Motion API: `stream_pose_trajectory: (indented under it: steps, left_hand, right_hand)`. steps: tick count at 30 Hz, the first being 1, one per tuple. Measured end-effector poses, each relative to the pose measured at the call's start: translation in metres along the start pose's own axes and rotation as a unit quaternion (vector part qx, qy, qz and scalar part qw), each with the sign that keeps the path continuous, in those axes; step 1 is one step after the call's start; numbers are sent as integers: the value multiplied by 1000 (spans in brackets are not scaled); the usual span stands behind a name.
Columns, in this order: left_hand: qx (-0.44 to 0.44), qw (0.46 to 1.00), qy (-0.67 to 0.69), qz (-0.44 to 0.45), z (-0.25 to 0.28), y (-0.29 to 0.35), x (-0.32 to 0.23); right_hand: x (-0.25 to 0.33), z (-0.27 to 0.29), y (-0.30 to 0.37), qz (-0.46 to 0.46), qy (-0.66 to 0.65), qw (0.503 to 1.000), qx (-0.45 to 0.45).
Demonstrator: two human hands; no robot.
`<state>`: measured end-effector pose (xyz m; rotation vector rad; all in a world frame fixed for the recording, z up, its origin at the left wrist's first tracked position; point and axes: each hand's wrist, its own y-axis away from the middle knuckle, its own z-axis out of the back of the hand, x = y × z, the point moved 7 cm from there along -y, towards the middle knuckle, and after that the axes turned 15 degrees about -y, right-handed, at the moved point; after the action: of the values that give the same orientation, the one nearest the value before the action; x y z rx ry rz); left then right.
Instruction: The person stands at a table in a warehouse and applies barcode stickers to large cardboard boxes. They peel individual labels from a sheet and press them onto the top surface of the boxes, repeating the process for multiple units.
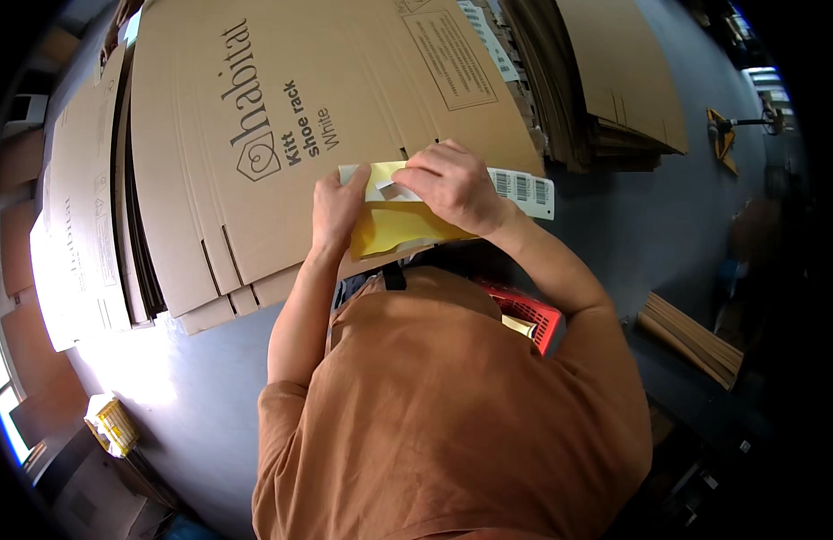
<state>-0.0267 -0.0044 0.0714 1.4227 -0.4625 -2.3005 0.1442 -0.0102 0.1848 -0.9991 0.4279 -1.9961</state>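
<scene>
A strip of white barcode labels (522, 193) with a yellow backing sheet (389, 231) lies across the near edge of a flat printed cardboard carton (362, 81). My left hand (338, 209) is closed on the strip's left end, thumb on top. Close beside it, my right hand (454, 186) pinches at a small lifted, greyish piece on the strip, and covers the strip's middle. Whether that piece has come loose from the backing, I cannot tell. The strip's right end sticks out past my right wrist.
More flattened cartons (93, 207) are stacked on the left, and another stack (614, 72) stands at the far right. A red plastic basket (551, 321) sits by my right elbow. Brown cardboard strips (691, 337) lie farther right. A yellow object (113, 425) is at lower left.
</scene>
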Motion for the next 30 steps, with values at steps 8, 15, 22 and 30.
stream_pose_trajectory:
  steps: [8,15,22,30]
  left_hand:
    - [8,908,-254,-333,-26,-9,-57]
    - [-39,836,-325,-441,-47,-36,-77]
    - [-61,809,-342,-474,-53,-53,-87]
    - [-34,751,-458,-474,-64,-66,-99]
  right_hand:
    - [-197,-5,-62,-359,-214,886,198]
    - [-255,-47,-62,-344,-201,881,254]
    - [-251,-49,-62,-344,-174,892,237]
    - [-228,-42,-75,-359,49,907,212]
